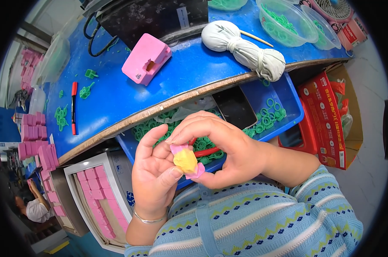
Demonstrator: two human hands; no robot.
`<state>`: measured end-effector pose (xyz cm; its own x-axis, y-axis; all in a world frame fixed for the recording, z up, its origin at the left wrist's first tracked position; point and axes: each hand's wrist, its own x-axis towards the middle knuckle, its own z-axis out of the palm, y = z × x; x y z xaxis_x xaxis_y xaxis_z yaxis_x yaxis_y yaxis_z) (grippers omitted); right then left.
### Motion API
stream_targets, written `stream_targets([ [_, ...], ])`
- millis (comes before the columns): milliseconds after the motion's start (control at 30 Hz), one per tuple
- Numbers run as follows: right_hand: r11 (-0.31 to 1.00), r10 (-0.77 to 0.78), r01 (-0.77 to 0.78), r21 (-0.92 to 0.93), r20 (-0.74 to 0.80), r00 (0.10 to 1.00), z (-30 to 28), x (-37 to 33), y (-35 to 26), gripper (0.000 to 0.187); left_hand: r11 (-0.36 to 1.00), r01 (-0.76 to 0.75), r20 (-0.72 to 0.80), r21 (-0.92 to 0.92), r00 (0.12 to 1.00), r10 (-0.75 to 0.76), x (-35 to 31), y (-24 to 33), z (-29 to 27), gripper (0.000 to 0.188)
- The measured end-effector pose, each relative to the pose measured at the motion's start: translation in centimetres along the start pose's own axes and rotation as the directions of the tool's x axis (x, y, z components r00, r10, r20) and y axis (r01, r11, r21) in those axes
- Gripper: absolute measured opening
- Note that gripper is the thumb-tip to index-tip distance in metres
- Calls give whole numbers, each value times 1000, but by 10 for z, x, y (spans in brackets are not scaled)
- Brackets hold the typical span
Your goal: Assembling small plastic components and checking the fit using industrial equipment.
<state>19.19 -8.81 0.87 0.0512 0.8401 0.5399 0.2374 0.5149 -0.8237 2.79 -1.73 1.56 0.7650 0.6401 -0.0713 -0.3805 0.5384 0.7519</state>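
A small yellow lump (pixel 185 161) with pink, torn-looking edges is held between my two hands in front of my body. My left hand (pixel 153 165) grips its near left side with the thumb, fingers curled behind. From the right, my right hand (pixel 226 145) pinches its pink edges, the index finger arched over the top and the thumb below. A curved red handle-like part (pixel 207 151) shows under the right palm; I cannot tell whether that hand holds it. On the blue table lies a pink block (pixel 147 59) with a jagged hole in its side.
A blue bin (pixel 293 103) of green rings sits below the table edge. On the table are a tied white cloth bundle (pixel 245 49), a red-and-black marker (pixel 73 109) and clear bowls (pixel 288 38). Pink blocks fill a white-framed tray (pixel 70 175) at left; another person (pixel 37 210) sits beyond.
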Motion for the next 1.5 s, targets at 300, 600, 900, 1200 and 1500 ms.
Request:
stream_targets([
  [300,996,-42,40,-75,-28,999,-4,1,-2,47,976,-24,-7,216,1000,26,1,0,-4,56],
  [600,989,-109,105,-100,-40,993,-3,2,1,52,978,168,161,-126,976,-147,3,-1,-7,35],
  [900,962,-86,72,-265,-40,995,-1,2,-5,48,995,91,58,26,994,-93,3,-3,-6,39],
  [1200,987,-47,40,-156,-45,998,-2,1,0,55,975,197,27,-104,980,-196,6,3,3,33],
  [1500,994,-39,32,-106,-69,997,-3,0,1,53,995,88,-17,51,996,-87,8,2,-4,31],
])
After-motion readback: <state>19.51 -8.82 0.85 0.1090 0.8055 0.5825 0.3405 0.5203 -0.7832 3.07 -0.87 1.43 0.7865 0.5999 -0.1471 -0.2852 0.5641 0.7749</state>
